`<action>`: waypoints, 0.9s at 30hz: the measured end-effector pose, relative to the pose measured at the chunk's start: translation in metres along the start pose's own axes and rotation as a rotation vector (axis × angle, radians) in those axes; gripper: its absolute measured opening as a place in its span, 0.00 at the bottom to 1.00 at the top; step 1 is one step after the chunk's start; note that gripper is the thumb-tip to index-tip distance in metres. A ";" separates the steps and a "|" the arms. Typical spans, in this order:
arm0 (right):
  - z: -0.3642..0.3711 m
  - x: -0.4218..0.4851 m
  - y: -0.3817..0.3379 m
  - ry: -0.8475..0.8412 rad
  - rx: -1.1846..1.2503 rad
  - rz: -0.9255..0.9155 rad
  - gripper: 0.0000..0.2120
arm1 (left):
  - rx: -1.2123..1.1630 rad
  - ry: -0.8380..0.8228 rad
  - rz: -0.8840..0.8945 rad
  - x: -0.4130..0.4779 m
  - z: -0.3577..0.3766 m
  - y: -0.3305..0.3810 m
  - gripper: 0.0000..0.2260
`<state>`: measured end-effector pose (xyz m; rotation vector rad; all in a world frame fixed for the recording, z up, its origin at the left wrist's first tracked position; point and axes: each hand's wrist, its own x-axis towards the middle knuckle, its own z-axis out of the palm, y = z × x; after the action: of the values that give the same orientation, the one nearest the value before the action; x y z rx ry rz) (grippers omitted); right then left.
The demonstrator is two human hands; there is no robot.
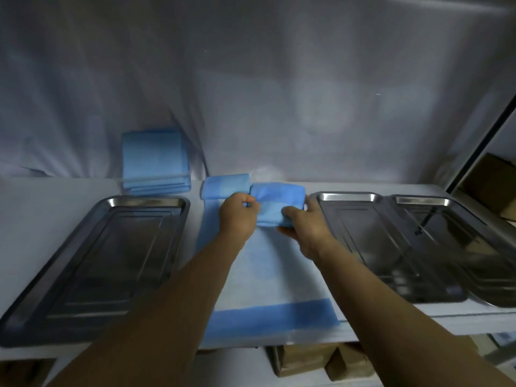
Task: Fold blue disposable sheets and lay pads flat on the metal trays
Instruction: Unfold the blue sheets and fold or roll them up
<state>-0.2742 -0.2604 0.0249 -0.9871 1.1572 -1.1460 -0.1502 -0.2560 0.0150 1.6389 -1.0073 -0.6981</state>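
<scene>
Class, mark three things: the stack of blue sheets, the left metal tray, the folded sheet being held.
stack of blue sheets (155,160): head view, top sheet's middle.
left metal tray (111,247): head view, bare floor.
held folded sheet (275,201): head view, middle of its upper face.

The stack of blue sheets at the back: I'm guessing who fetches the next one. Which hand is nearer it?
Left. The left hand sits in front and to the right of the stack; the right hand is farther right, across the folded sheet both grip.
</scene>
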 end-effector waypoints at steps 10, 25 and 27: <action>0.015 0.115 -0.020 0.118 -0.169 -0.160 0.21 | 0.445 -0.129 0.338 0.095 0.033 0.026 0.11; 0.007 0.156 0.012 0.227 -1.410 -0.251 0.18 | 1.245 -0.070 0.684 0.115 0.053 -0.020 0.13; 0.007 0.151 0.018 0.199 -1.512 -0.302 0.17 | 1.269 -0.077 0.684 0.113 0.056 -0.023 0.13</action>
<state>-0.2599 -0.4064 -0.0154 -2.2420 2.1228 -0.4016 -0.1372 -0.3790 -0.0189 2.0273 -2.1570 0.4943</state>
